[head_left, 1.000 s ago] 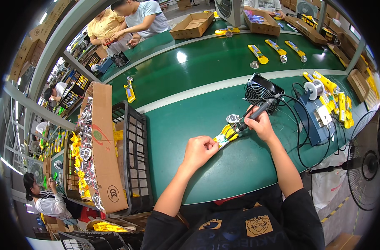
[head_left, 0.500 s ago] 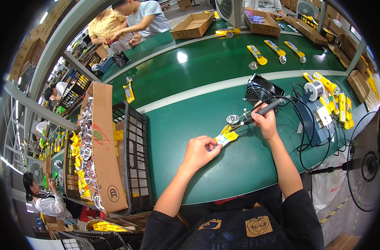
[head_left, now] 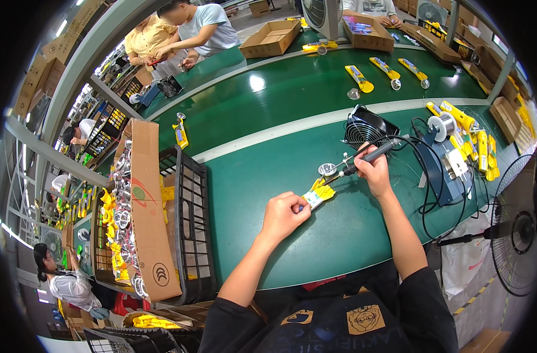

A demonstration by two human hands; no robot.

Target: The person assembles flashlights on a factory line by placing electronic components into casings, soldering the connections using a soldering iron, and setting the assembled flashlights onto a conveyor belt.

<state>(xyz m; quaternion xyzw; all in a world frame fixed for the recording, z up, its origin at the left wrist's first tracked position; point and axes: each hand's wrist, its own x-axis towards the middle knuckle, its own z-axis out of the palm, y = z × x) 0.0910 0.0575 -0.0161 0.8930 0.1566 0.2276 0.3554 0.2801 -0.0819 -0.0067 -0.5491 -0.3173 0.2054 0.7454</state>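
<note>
My left hand (head_left: 285,217) pinches the near end of a yellow flashlight housing (head_left: 320,192), holding it over the green table. At its far end is a round, shiny reflector (head_left: 327,169). My right hand (head_left: 373,173) grips a soldering iron (head_left: 379,152) like a pen, its tip pointing down-left at the housing's far end beside the reflector. Whether the tip touches is too small to tell. A black cable runs from the iron to a blue soldering station (head_left: 436,170), where a spool of solder wire (head_left: 442,126) sits.
A small black fan (head_left: 371,126) stands behind my right hand. Yellow flashlights (head_left: 488,156) are heaped at the right. On the left, a black crate (head_left: 192,229) holds cardboard and reflector parts. Several yellow pieces (head_left: 359,79) lie on the green conveyor (head_left: 268,97). Other people work beyond.
The yellow pieces on the far conveyor have shifted slightly left. My hands have moved very little, the left one a touch to the left, with the housing and iron still held.
</note>
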